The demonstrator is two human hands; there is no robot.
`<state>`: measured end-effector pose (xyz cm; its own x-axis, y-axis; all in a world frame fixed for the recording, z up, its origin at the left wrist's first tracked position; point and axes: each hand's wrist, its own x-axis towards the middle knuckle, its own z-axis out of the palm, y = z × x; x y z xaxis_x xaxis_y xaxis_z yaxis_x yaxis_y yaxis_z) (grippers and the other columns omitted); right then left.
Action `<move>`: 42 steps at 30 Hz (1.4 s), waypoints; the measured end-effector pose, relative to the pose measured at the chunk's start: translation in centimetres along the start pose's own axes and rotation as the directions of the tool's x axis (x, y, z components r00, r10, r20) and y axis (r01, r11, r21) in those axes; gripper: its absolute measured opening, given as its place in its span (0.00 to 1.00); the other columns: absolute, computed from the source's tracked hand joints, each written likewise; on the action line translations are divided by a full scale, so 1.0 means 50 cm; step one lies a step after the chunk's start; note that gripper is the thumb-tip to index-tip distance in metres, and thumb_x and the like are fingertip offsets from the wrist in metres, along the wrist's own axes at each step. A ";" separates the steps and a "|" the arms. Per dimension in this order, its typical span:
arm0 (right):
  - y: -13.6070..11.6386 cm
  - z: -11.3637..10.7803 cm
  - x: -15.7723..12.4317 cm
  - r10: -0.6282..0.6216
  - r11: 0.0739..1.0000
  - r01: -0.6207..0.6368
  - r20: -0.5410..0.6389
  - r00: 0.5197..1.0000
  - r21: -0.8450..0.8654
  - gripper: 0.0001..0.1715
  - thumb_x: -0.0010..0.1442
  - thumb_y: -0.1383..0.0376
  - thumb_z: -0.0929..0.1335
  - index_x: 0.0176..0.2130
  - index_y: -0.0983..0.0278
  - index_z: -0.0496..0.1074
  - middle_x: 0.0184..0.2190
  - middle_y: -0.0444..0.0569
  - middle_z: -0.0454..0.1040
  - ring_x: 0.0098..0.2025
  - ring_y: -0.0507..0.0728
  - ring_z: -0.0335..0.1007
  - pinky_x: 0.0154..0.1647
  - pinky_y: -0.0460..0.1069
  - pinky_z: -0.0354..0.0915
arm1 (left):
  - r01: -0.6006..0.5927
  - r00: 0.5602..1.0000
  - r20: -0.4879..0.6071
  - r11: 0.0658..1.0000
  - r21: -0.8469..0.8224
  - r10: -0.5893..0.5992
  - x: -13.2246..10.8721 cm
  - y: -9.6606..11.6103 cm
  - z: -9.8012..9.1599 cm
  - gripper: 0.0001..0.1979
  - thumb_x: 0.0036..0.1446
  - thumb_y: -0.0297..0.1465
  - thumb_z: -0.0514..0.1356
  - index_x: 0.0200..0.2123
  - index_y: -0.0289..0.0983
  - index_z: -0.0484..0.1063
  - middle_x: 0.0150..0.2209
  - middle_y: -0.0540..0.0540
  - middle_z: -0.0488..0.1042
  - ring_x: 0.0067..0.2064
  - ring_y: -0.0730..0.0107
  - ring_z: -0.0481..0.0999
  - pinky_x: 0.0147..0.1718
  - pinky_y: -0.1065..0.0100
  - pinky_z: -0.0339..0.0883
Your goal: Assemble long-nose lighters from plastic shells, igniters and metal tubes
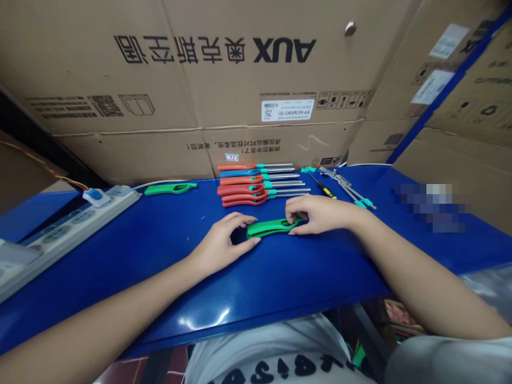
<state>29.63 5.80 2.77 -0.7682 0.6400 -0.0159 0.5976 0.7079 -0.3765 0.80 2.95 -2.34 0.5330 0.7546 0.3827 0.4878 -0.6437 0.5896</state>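
A green plastic lighter casing [269, 228] lies on the blue table in front of me, slightly split along its left end. My right hand [314, 214] pinches its looped right end. At the other end my left hand [224, 240] has thumb and fingers apart, its tips close beside the casing. Behind them lies a row of several long lighters with metal tubes, red [240, 190], orange [239, 180] and blue [240, 173]. Another green casing [170, 189] rests farther left.
A screwdriver [326, 190] and metal rods [348, 186] with teal pieces [363, 202] lie behind my right hand. A white power strip [66, 229] is at the left. Cardboard [160, 106] walls the table's back.
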 end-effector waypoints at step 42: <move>-0.004 0.025 0.015 0.059 0.998 -0.058 0.009 0.998 -0.032 0.22 0.60 0.54 0.70 0.22 0.64 0.68 0.19 0.41 0.65 0.22 0.49 0.57 0.26 0.46 0.48 | 0.013 0.998 -0.067 0.997 0.070 -0.009 0.004 -0.005 -0.004 0.15 0.63 0.35 0.61 0.51 0.38 0.74 0.49 0.42 0.78 0.49 0.60 0.78 0.51 0.56 0.74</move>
<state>28.64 5.80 1.66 -0.7340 0.6776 -0.0467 0.6485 0.6787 -0.3447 0.66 3.31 -2.29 0.4813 0.7670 0.4243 0.5422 -0.6409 0.5435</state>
